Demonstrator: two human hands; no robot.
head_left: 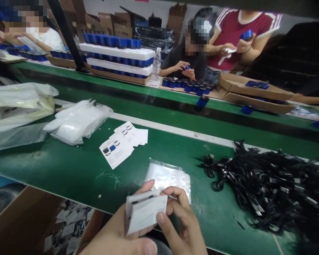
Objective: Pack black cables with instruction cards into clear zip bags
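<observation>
My left hand (117,226) and my right hand (179,223) both grip a small folded white card (146,212) low in the view, just above the near edge of the green belt (69,173). Just beyond my right fingers lies a stack of clear plastic bags (167,179), nearly touching them. Printed white leaflets (123,143) with pictures of blue and black products lie fanned further up the belt. To the right sits a large tangled heap of black cables (268,184).
White bagged packs (78,122) lie at left. A cardboard box (23,219) holding small packets stands below the near belt edge. Across the belts, co-workers (188,56) handle blue cylindrical items, with more in white foam trays (117,58) and a cardboard box (255,94).
</observation>
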